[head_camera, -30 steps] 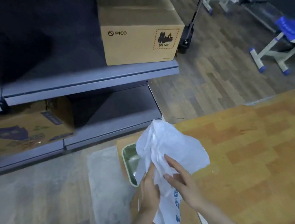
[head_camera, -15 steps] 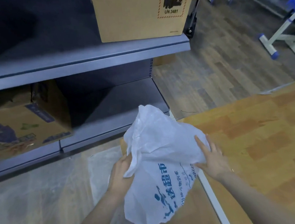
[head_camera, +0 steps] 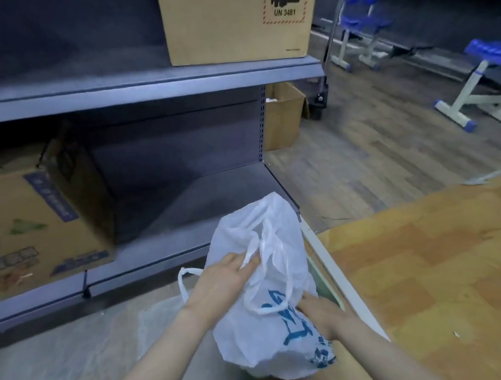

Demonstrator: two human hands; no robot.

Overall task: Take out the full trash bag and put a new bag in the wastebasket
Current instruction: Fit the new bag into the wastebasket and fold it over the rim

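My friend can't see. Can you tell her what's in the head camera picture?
Two bare hands, left hand and right hand, hold a crumpled white plastic bag with blue print over a green wastebasket. Behind stand grey shelves with cardboard boxes.

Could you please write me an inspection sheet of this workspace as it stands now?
Surface: grey floor by an orange mat.
Job's things: white bag with blue print, held up; green wastebasket mostly hidden behind it.
Clutter: clear plastic sheet on the floor.
Hands: left hand grips the bag near its handles; right hand holds its side.
Cables: nothing seen.
Surroundings: shelf with boxes; blue stools.
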